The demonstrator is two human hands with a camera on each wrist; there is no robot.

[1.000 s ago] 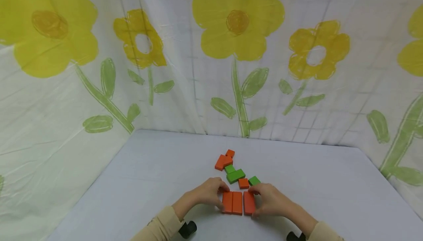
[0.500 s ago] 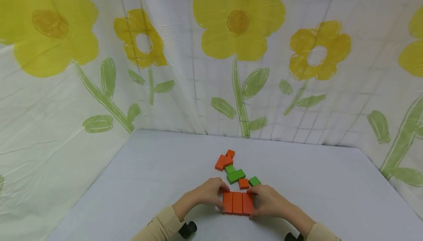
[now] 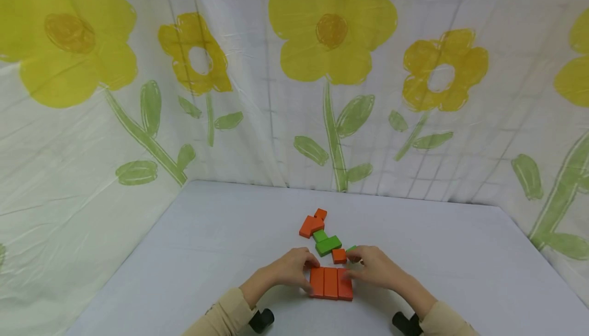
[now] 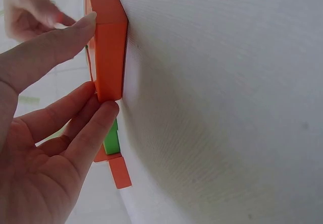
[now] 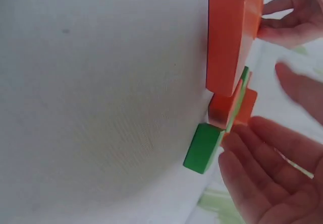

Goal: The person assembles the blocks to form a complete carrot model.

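Three orange rectangular blocks lie side by side on the table: a left block [image 3: 316, 282], a middle block [image 3: 331, 284] and a right block [image 3: 345, 289]. My left hand [image 3: 290, 268] holds the left block by its ends, thumb on the near end and fingertips on the far end. Over the right block and beyond it, my right hand [image 3: 377, 268] is spread with nothing in its grasp. A small green block [image 5: 203, 148] sits by its fingers, mostly covered by them in the head view. Beside that is a small orange block [image 3: 339, 256].
Farther back, a long green block [image 3: 329, 245] touches a smaller green block [image 3: 319, 235]. Behind them lie several orange pieces, including a tilted orange block [image 3: 307, 226] and a small orange cube-like block [image 3: 320, 214]. A curtain with yellow flowers [image 3: 331, 30] hangs behind the table [image 3: 221, 223].
The right orange block has slid left against the middle one. My right hand has since let go of it and moved up and away toward the small green block. The left hand stays put.
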